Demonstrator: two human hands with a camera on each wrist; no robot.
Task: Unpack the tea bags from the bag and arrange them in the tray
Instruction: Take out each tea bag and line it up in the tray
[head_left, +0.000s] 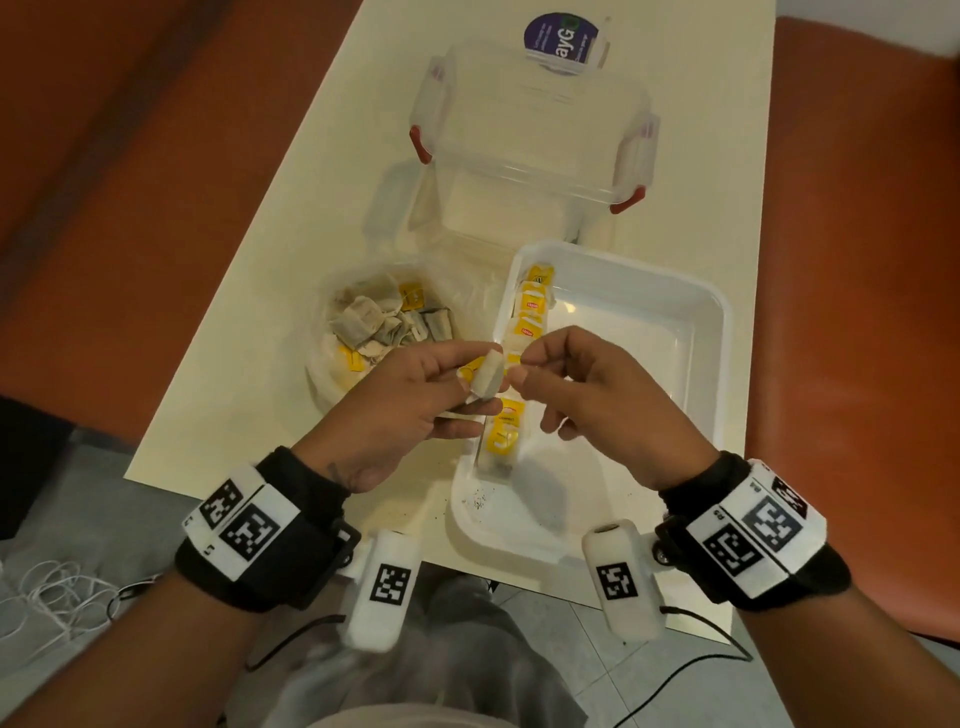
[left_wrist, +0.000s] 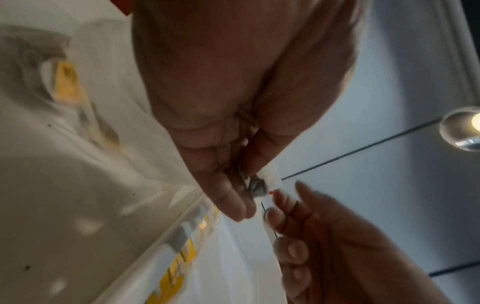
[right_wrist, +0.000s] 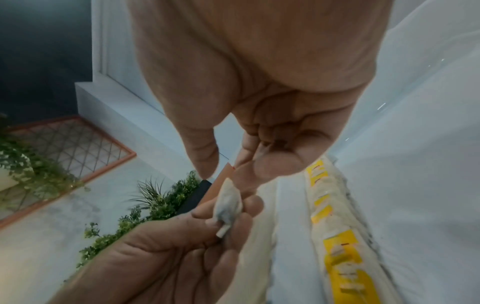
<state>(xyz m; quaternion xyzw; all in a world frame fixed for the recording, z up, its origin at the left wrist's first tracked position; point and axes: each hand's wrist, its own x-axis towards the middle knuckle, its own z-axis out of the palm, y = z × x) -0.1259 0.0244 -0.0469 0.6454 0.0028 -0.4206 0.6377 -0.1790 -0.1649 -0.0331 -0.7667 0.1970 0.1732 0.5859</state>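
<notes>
My left hand (head_left: 467, 366) pinches a grey-white tea bag (head_left: 489, 376) above the left wall of the white tray (head_left: 724, 312). A yellow tag shows behind its fingers. My right hand (head_left: 522, 361) faces it. In the right wrist view its thumb and forefinger stand slightly apart just above the tea bag (right_wrist: 230, 203), with the forefinger at its edge. A row of tea bags with yellow tags (head_left: 530, 306) lines the tray's left wall. The clear plastic bag (head_left: 322, 374), left of the tray, holds several loose tea bags (head_left: 374, 322).
A clear plastic box with red latches (head_left: 530, 140) stands behind the tray, and a purple-labelled packet (head_left: 563, 41) lies at the far end of the cream table (head_left: 234, 338). Orange seats flank the table. White cable lies on the floor at lower left. Tea dust speckles the tray's near rim.
</notes>
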